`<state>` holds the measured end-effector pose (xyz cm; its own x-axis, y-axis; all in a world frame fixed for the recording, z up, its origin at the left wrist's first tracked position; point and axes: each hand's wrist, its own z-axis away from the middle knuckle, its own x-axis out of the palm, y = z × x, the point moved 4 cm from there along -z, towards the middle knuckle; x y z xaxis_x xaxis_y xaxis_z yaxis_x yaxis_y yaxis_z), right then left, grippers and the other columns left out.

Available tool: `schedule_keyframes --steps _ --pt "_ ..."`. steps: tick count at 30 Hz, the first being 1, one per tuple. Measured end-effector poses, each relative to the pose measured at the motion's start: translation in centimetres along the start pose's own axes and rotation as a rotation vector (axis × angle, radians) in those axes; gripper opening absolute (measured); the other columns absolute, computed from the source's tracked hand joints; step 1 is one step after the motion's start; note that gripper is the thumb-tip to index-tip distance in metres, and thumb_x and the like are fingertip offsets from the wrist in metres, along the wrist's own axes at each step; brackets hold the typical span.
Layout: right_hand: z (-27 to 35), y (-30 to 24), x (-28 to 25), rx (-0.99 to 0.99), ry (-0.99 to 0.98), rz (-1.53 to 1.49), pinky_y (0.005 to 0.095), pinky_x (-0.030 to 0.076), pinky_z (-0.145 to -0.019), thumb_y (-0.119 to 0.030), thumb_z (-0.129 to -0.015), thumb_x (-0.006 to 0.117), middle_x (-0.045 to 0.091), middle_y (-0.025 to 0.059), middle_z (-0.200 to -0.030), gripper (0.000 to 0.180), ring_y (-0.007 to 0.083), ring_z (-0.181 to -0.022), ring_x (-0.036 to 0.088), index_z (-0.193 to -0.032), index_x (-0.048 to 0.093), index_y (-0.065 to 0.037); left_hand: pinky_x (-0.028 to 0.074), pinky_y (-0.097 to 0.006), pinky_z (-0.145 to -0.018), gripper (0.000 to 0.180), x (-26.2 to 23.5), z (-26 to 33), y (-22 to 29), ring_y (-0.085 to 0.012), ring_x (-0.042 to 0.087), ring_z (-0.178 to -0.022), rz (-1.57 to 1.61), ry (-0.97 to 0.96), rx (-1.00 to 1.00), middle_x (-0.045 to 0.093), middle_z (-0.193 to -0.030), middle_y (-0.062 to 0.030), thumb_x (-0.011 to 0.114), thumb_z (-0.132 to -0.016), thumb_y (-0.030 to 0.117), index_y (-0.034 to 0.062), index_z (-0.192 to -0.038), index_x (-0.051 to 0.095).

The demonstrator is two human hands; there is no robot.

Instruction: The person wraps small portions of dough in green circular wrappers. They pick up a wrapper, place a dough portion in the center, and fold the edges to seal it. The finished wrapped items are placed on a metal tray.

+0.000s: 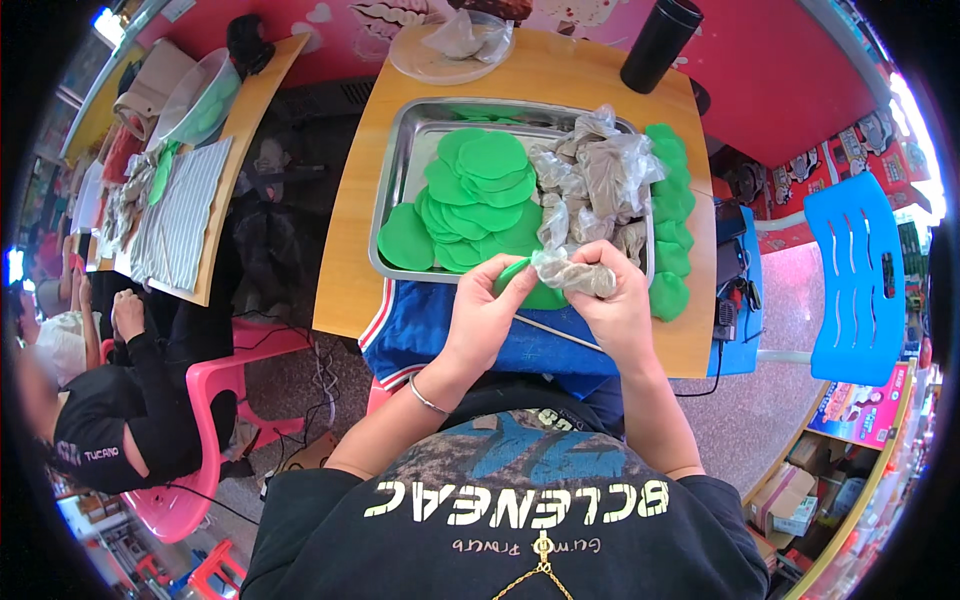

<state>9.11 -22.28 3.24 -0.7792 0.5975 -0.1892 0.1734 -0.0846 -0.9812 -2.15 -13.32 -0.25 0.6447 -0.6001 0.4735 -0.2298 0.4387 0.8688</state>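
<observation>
Over the front edge of a metal tray (pixel 385 205), both my hands work close together. My left hand (pixel 482 312) pinches the edge of a small green piece (pixel 513 270) that looks like the discs. In my right hand (pixel 613 305) is a twisted clear plastic bag (pixel 572 273) with something greyish-brown inside. Flat, soft-looking green discs (pixel 485 190) lie in an overlapping heap on the tray's left. Crumpled clear bags with greyish-brown contents (pixel 603 172) fill its right side. Another green disc (pixel 540 298) shows partly beneath my hands.
Folded green pieces (pixel 672 225) line the right edge of the wooden table (pixel 345 240). A blue cloth (pixel 430 320) and a thin stick (pixel 558 332) lie in front. A black tumbler (pixel 660 45) and a plastic lid (pixel 415 55) stand behind. A seated person (pixel 125 420) is at left.
</observation>
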Motion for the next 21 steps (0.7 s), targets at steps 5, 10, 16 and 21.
schedule_keyframes --steps 5,10,16,21 --pt "0.4 0.6 0.4 0.117 -0.137 -0.187 0.0186 0.041 -0.062 0.000 -0.077 0.062 0.056 -0.0037 -0.077 0.013 0.0026 -0.071 0.048 -0.089 0.058 -0.002 0.042 -0.020 -0.068 0.010 0.1 0.1 -0.1 -0.0043 0.052 -0.074 0.213 0.017 -0.012 0.060 -0.080 0.0011 0.057 -0.087 0.009 0.0013 -0.091 0.063" --pt "0.8 0.4 0.9 0.296 -0.200 -0.470 0.0190 0.042 -0.069 -0.010 -0.085 0.059 0.057 -0.0037 -0.082 0.010 0.0028 -0.077 0.050 -0.091 0.059 -0.002 0.043 -0.020 -0.067 0.009 0.4 0.2 0.5 -0.0044 0.053 -0.074 0.249 0.043 -0.029 0.061 -0.081 0.0011 0.058 -0.087 0.009 0.0020 -0.089 0.063" --pt "0.3 -0.4 0.1 0.250 -0.125 -0.396 0.0220 0.045 -0.074 -0.007 -0.079 0.066 0.060 -0.0017 -0.085 0.017 0.0040 -0.080 0.053 -0.093 0.057 -0.004 0.044 -0.020 -0.065 0.004 -0.3 0.1 1.7 -0.0039 0.054 -0.074 -0.051 0.009 0.046 0.061 -0.081 0.0003 0.061 -0.084 0.006 0.0022 -0.085 0.060" --pt "-0.2 0.1 -0.2 0.118 -0.031 -0.276 0.0205 0.044 -0.071 -0.001 -0.075 0.068 0.060 -0.0013 -0.084 0.021 0.0045 -0.078 0.054 -0.093 0.057 -0.004 0.042 -0.020 -0.064 0.007 -0.3 0.0 2.2 -0.0039 0.052 -0.073 -0.239 -0.034 0.172 0.059 -0.082 -0.0002 0.062 -0.082 0.004 0.0030 -0.083 0.055"
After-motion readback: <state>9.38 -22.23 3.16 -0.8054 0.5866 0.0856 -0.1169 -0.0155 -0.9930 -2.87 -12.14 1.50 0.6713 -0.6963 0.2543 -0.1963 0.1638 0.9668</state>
